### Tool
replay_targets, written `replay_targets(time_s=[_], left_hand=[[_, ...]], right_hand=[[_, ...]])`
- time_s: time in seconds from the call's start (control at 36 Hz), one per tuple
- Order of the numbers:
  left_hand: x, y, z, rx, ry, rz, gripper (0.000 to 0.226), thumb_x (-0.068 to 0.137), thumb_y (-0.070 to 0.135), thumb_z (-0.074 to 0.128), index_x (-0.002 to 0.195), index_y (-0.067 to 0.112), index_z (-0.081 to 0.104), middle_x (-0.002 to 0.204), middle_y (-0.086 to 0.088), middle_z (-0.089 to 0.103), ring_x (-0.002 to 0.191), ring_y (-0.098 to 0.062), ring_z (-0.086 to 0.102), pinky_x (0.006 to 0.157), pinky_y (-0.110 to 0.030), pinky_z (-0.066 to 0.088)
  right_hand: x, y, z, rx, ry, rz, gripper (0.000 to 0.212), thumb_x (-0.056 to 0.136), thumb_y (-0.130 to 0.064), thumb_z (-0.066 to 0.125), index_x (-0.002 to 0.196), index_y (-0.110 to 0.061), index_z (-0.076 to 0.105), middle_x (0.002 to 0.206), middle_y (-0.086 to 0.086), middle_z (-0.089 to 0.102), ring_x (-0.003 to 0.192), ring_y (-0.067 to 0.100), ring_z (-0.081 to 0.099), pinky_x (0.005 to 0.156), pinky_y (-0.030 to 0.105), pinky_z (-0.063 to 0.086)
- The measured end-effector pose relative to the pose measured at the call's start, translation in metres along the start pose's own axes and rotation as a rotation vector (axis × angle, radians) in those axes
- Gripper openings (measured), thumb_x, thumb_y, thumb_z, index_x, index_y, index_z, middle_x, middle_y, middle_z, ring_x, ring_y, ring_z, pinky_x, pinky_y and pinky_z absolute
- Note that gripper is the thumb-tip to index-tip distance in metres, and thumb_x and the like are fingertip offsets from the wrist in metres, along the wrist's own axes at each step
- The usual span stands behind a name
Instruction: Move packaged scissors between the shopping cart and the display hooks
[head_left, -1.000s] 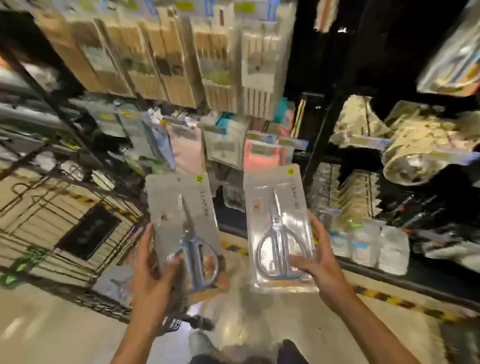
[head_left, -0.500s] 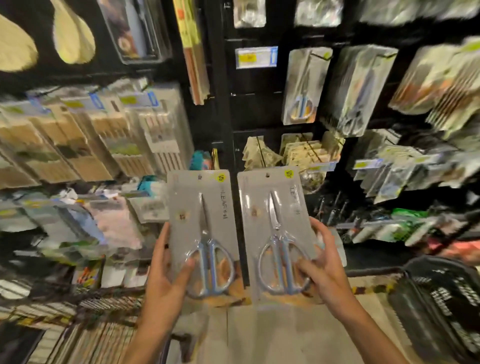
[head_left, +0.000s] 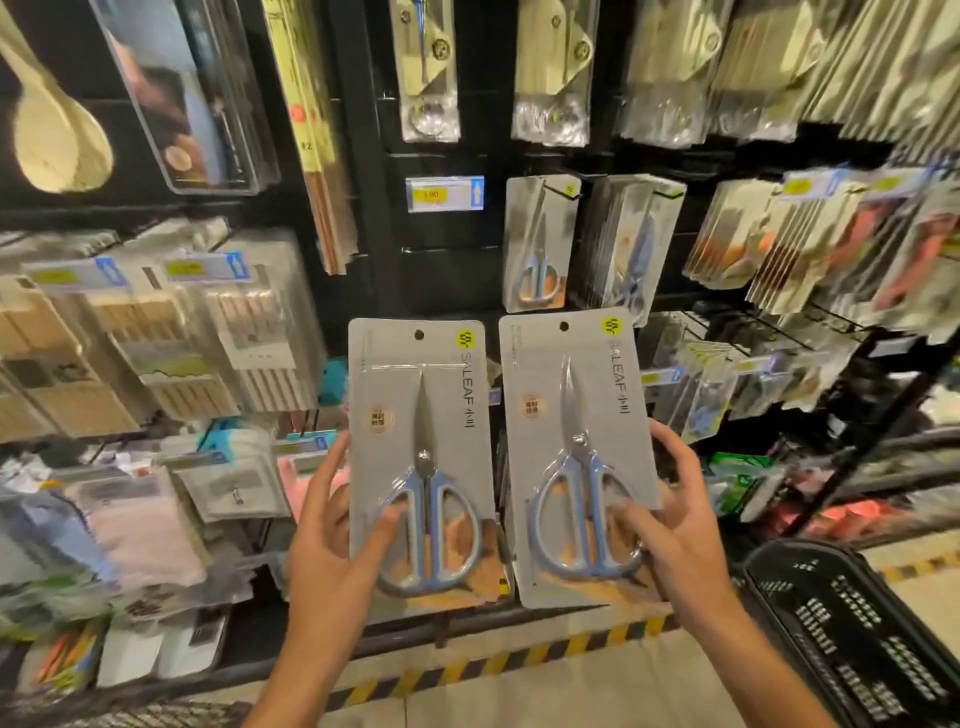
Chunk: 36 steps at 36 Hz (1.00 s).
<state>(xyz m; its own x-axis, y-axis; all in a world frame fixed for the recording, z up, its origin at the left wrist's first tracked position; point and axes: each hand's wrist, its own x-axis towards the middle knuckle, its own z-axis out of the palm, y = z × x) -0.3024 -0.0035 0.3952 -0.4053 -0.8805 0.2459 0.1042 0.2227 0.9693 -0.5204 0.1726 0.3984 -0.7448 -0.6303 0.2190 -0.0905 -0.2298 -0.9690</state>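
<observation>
Bare panel (head_left: 441, 280) under price tag (head_left: 444, 194); hanging scissors packs (head_left: 540, 244) crowd right.

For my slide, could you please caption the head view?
Left hand and right hand each hold a packaged pair of scissors upright before the display hooks.

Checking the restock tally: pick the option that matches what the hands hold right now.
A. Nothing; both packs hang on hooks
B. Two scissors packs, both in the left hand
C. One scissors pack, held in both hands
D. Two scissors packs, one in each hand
D: the left hand grips the left scissors pack and the right hand grips the right scissors pack, side by side before the display.
</observation>
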Motion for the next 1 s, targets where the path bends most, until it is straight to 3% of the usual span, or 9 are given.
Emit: replay_targets(time_s=[0.06,0.22,0.33,0.47,0.56,0.64,0.75,0.86,1.0], left_hand=[[0.006,0.002,0.009,-0.002,0.006,0.008,0.075,0.087,0.015,0.073,0.145,0.050,0.043,0.131,0.031,0.062,0.122,0.002,0.060,0.097,-0.026,0.056],[0.028,0.004,0.047,-0.022,0.073,0.037,0.076,0.086,0.008,0.072,0.145,0.048,0.045,0.141,0.009,0.061,0.127,-0.012,0.061,0.105,-0.047,0.051],[0.043,0.013,0.083,-0.012,0.138,0.045,0.074,0.085,0.010,0.073,0.142,0.049,0.047,0.120,0.025,0.070,0.115,-0.003,0.066,0.093,-0.031,0.059],[0.059,0.024,0.130,-0.013,0.188,0.047,0.076,0.085,0.009,0.074,0.141,0.052,0.047,0.125,0.015,0.070,0.117,-0.006,0.066,0.098,-0.034,0.056],[0.070,0.029,0.153,0.000,0.218,0.048,0.077,0.085,0.006,0.074,0.140,0.053,0.048,0.122,0.015,0.072,0.115,-0.005,0.067,0.097,-0.028,0.056],[0.081,0.033,0.171,-0.001,0.242,0.053,0.079,0.082,0.007,0.074,0.141,0.052,0.047,0.117,0.025,0.071,0.113,-0.003,0.067,0.100,-0.034,0.055],[0.093,0.038,0.191,0.002,0.269,0.074,0.076,0.085,-0.001,0.069,0.145,0.041,0.046,0.109,0.034,0.070,0.106,0.005,0.067,0.079,-0.011,0.056],[0.108,0.040,0.202,0.039,0.270,0.075,0.075,0.086,-0.001,0.070,0.146,0.037,0.045,0.103,0.040,0.068,0.102,0.012,0.066,0.075,-0.007,0.054],[0.127,0.031,0.199,0.044,0.256,0.074,0.077,0.080,0.013,0.074,0.144,0.046,0.046,0.112,0.018,0.074,0.106,-0.001,0.069,0.081,-0.019,0.056]], right_hand=[[0.009,0.000,-0.006,0.024,0.006,-0.012,0.067,0.089,0.009,0.061,0.140,-0.030,0.042,0.112,0.006,0.075,0.093,0.022,0.074,0.074,0.028,0.061],[0.053,0.004,-0.032,0.036,-0.023,-0.023,0.068,0.088,0.001,0.065,0.143,-0.032,0.041,0.114,0.006,0.075,0.100,0.027,0.073,0.082,0.038,0.062],[0.093,0.001,-0.054,0.055,-0.060,-0.046,0.066,0.090,-0.001,0.065,0.143,-0.032,0.041,0.110,0.004,0.076,0.091,0.027,0.072,0.075,0.036,0.061],[0.140,-0.007,-0.082,0.075,-0.089,-0.063,0.065,0.091,-0.001,0.065,0.141,-0.035,0.043,0.113,0.005,0.075,0.096,0.038,0.071,0.079,0.047,0.060],[0.168,-0.013,-0.096,0.097,-0.112,-0.076,0.062,0.091,-0.001,0.065,0.136,-0.039,0.046,0.114,-0.002,0.075,0.096,0.022,0.074,0.075,0.032,0.062],[0.192,-0.013,-0.106,0.105,-0.119,-0.072,0.060,0.092,0.000,0.064,0.134,-0.039,0.046,0.100,-0.004,0.077,0.078,0.015,0.071,0.066,0.028,0.059],[0.218,-0.007,-0.114,0.133,-0.134,-0.046,0.059,0.093,-0.002,0.065,0.135,-0.039,0.047,0.101,0.005,0.077,0.071,0.022,0.067,0.063,0.034,0.056],[0.237,-0.002,-0.116,0.140,-0.127,-0.034,0.060,0.093,-0.003,0.065,0.137,-0.039,0.046,0.097,0.008,0.077,0.071,0.030,0.062,0.063,0.038,0.053],[0.253,0.005,-0.111,0.135,-0.112,-0.013,0.060,0.092,0.000,0.065,0.136,-0.037,0.047,0.099,0.005,0.078,0.077,0.027,0.070,0.063,0.028,0.058]])
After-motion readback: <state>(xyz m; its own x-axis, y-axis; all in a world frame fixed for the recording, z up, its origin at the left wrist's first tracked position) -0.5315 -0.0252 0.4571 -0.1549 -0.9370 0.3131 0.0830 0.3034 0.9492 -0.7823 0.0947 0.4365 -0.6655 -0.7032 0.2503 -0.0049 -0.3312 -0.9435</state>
